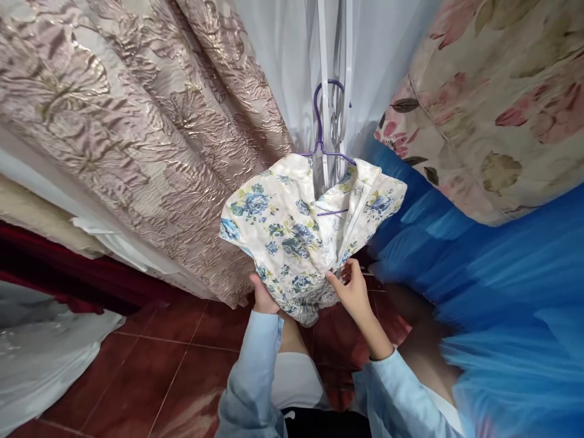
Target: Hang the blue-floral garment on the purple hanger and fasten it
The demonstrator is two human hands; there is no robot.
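Note:
A white floral top (292, 237) with blue roses and green leaves hangs in front of me on a purple wire hanger (318, 115). Its wrap neckline gapes, and the hanger's lower bar shows inside. At the lower left side of the top, my left hand (264, 295) grips the cloth; the thumb shows and the other fingers are hidden behind the fabric. My right hand (356, 297) pinches the top's front near the gathered waist, thumb in front and index finger at the edge. The purple hook is up among white hangers (348, 67).
A pink and gold brocade cloth (182, 121) hangs on the left. To the right are a floral print cloth (493, 115) and blue tulle (515, 304). White fabric (41, 365) lies at lower left, over red floor tiles (159, 359).

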